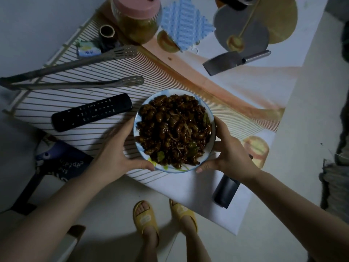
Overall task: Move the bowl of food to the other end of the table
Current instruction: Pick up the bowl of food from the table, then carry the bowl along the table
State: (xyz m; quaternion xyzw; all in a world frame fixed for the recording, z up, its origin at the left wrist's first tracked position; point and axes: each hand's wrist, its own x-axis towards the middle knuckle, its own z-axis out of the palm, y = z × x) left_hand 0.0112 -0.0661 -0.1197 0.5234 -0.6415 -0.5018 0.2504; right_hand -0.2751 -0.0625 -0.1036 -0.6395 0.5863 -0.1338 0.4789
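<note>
Hands (117, 148) (229, 151) cup bowl (211, 129); underside hidden, maybe lifted.

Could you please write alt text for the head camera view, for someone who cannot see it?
Both hands, left hand and right hand, grip a bowl of dark food over a patterned table, with a remote, tongs and cleaver nearby.

The white bowl (208, 148) held dark brown food (173, 129); the remote control (92, 111) was black, the slippers (145, 218) yellow.

Black remote (92, 112) beside tongs (75, 85); cleaver (234, 62) near blue mat (186, 25); pink-lidded jar (136, 17) behind.
</note>
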